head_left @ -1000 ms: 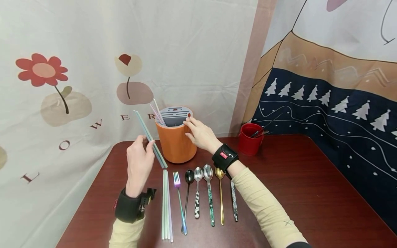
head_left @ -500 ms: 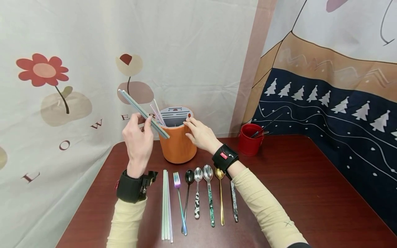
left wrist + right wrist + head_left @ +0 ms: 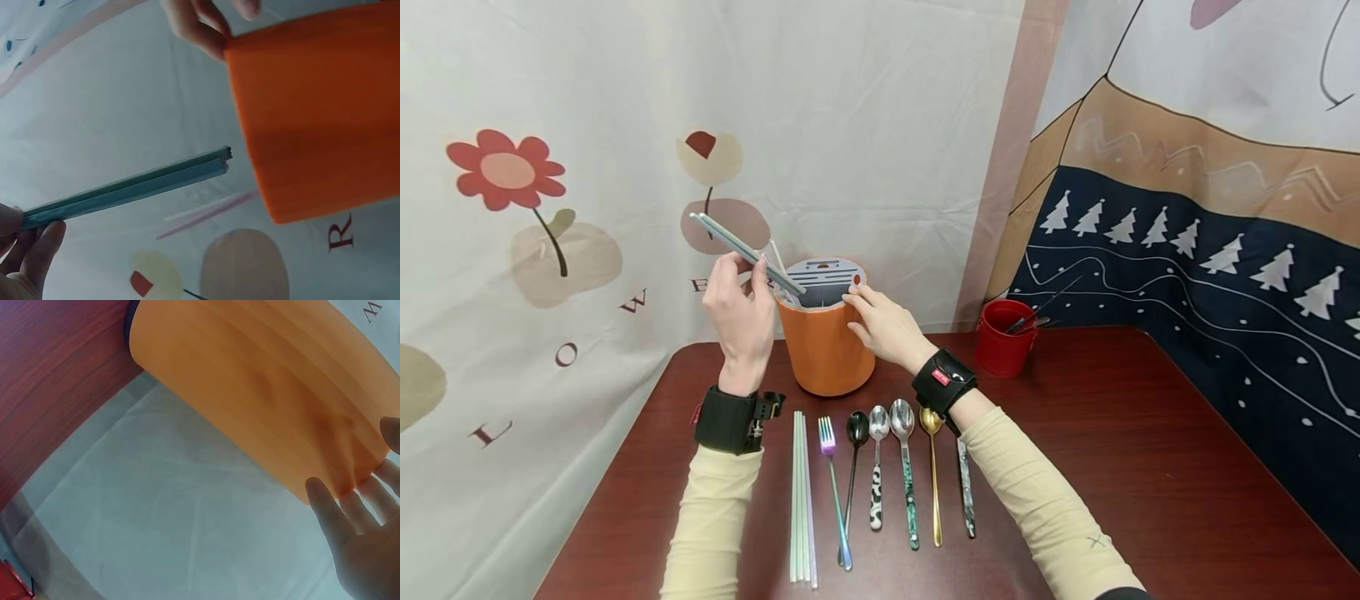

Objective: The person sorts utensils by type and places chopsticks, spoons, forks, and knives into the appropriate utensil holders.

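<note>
My left hand (image 3: 739, 312) pinches a small bundle of blue-green chopsticks (image 3: 125, 189) between thumb and fingers. The bundle slants, its lower end just above the mouth of an orange cylindrical holder (image 3: 826, 354); the left wrist view shows this end apart from the holder's wall. My right hand (image 3: 889, 325) grips the holder's rim at its right side, fingers over the edge and thumb against the outer wall. Pink and white sticks (image 3: 777, 257) stand inside, leaning left. A grey panel with slots (image 3: 823, 271) fills the back of its top.
Pastel chopsticks (image 3: 801, 500), a rainbow fork (image 3: 832, 475), a black spoon (image 3: 858, 429), silver spoons (image 3: 902, 421) and a gold spoon (image 3: 932, 421) lie in a row. A patterned handle (image 3: 966, 492) is partly under my right wrist. Behind right stands a red bucket (image 3: 1002, 342) with thin utensils.
My left hand has risen from in front of the holder with the chopsticks, then shifted slightly right, bringing their lower end over the opening. My right hand has stayed on the rim.
</note>
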Motion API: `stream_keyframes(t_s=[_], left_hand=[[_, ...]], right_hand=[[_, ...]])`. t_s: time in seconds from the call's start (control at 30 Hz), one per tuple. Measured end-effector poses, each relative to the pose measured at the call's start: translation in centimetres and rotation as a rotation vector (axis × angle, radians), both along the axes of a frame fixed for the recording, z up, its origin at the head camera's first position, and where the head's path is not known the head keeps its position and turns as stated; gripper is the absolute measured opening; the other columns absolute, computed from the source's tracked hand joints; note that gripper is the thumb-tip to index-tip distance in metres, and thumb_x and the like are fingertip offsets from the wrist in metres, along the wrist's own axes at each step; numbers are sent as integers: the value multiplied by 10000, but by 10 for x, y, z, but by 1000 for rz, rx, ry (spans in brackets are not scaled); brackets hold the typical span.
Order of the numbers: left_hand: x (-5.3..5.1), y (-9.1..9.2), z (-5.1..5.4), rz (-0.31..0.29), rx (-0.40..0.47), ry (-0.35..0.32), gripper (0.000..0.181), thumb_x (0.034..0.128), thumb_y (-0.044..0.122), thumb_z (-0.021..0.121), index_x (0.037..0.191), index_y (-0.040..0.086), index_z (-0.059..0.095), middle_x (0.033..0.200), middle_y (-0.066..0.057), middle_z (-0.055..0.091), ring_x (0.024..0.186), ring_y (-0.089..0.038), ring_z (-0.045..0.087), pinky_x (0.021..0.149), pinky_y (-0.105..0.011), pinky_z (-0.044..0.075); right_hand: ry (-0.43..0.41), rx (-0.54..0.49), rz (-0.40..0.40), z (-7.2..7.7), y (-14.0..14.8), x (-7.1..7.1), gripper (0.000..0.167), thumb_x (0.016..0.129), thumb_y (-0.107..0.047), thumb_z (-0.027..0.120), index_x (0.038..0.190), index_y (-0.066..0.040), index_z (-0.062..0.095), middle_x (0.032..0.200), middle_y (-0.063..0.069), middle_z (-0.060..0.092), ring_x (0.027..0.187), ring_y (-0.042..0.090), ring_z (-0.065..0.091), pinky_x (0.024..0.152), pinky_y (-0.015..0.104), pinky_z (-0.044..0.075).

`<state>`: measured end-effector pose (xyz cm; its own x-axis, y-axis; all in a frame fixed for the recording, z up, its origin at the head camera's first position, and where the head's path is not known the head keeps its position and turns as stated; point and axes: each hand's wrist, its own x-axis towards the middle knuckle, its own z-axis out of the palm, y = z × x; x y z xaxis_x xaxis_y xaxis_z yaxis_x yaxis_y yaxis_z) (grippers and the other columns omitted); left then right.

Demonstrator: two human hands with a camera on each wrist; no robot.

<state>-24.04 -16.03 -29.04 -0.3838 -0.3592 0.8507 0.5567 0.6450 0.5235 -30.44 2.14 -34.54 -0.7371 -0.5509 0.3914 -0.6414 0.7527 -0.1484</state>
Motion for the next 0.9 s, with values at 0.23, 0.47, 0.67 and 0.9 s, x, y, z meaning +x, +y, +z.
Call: stream_keyframes(t_s=[0.23,0.47,0.67,0.9], left_hand=[[-18,-4,-7,-7,-70,-4,196,944,93,568,971,-98,603,929,-261,570,878,-335,610,763,-404,568],[-30,-7,-16,5,-141,-46,196,945,94,567,974,-98,593,907,-257,567,794,-345,586,696,-397,544],[-37,-8,-23,-8,-188,-104,187,937,80,576,982,-101,592,897,-254,565,805,-357,598,726,-423,544],[-47,-11,-34,-5,-196,-264,215,943,114,571,1026,-83,594,904,-239,581,815,-359,617,738,-436,525]], right_hand=[[-10,3,-6,-1,1,0,462,965,-272,550,1398,-134,467,1500,70,400,1371,249,414,1001,424,466],[-9,-1,-6,-1,1,0,460,966,-272,548,1397,-134,468,1500,66,402,1373,245,413,1002,427,465],[-15,1,-3,0,1,0,460,969,-271,542,1402,-137,461,1502,65,396,1362,251,423,987,427,475],[-17,1,-8,-1,1,-1,459,970,-273,540,1403,-143,460,1497,59,401,1351,254,434,968,436,486]])
